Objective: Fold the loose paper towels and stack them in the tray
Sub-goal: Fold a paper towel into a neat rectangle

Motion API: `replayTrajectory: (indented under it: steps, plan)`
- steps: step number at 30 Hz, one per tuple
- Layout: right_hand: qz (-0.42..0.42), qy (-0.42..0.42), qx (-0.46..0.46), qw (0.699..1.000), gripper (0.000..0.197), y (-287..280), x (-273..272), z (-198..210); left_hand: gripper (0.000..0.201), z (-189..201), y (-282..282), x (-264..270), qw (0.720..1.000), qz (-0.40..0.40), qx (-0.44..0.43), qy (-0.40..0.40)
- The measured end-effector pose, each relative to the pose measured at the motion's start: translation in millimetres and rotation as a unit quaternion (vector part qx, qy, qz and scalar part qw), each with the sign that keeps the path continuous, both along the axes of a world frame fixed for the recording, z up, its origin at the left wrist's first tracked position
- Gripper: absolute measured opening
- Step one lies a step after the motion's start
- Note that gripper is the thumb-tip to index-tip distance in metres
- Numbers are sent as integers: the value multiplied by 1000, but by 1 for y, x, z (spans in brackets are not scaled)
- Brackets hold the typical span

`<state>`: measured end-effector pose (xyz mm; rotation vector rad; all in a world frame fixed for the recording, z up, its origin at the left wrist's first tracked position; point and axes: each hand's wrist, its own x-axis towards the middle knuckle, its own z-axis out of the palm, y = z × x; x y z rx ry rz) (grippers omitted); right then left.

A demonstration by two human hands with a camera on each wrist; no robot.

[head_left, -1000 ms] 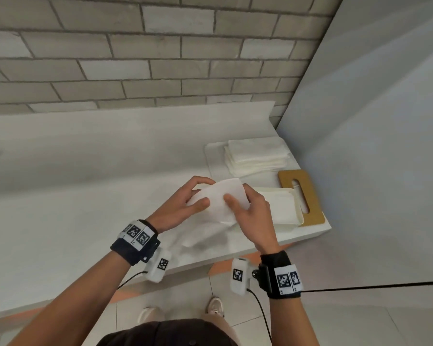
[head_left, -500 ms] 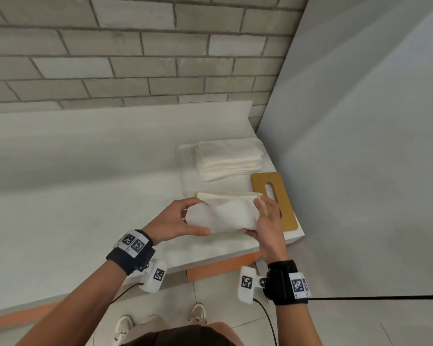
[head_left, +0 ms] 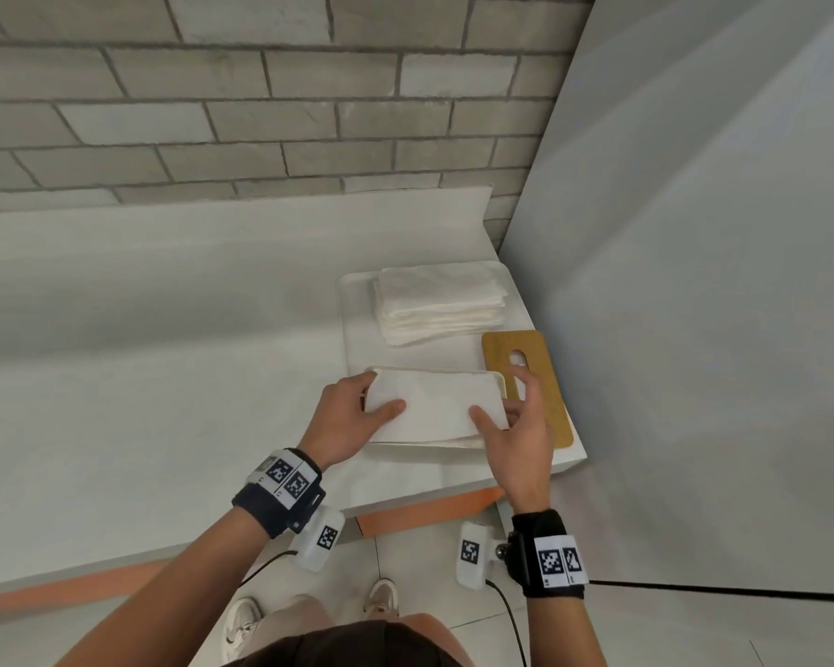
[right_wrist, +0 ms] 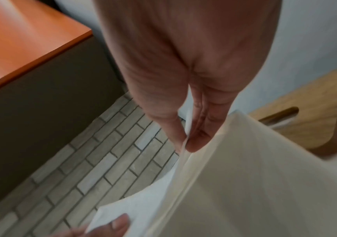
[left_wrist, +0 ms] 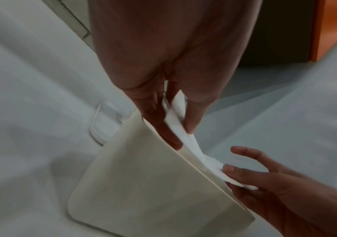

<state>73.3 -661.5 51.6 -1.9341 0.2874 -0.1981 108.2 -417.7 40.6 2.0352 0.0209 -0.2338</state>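
Note:
A folded white paper towel [head_left: 436, 406] lies flat just over the cream tray [head_left: 501, 377] near the counter's front right corner. My left hand [head_left: 381, 394] pinches the towel's left end, thumb on top. My right hand [head_left: 497, 411] pinches its right end the same way. In the left wrist view the left fingers [left_wrist: 171, 136] clamp the towel [left_wrist: 195, 147] beside the tray's wall [left_wrist: 143, 184]. The right wrist view has my right thumb and fingers [right_wrist: 195, 141] on the towel's edge [right_wrist: 135, 203] against the tray [right_wrist: 244, 192]. Whether the towel touches the tray's floor is hidden.
A stack of several white paper towels [head_left: 439, 300] sits on a white board [head_left: 352, 320] behind the tray. A wooden lid with a slot [head_left: 545, 373] lies right of the tray, at the counter's right edge. A grey wall stands close on the right.
Both hands carried the folded towel away from me and to the right, from the counter's front edge to over the tray, and lowered it flat.

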Motion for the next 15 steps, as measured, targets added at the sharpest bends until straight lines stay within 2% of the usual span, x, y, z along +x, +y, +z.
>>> replayTrajectory:
  steps: [2,6,8,10,12,13,15]
  plan:
    - [7,-5,-55,998,59,-5,0,-11,23,-3,-3,0,999,19,32,-28]
    - [68,-13,-192,979,40,-9,3,-18,38,-3,-7,-5,993,8,89,-75]
    - [60,-13,-239,969,31,-11,1,-13,44,-2,-3,-8,985,-2,131,-109]
    - [27,-42,-271,961,23,-15,-1,-2,40,5,2,-8,970,-13,177,-163]
    - [36,-60,-277,958,14,-14,1,8,22,14,-2,-4,952,-64,196,-225]
    - [71,-48,-279,956,12,-10,5,9,14,18,-8,0,943,-114,202,-240]
    - [165,24,-294,941,19,5,19,2,11,15,-25,10,923,-234,227,-206]
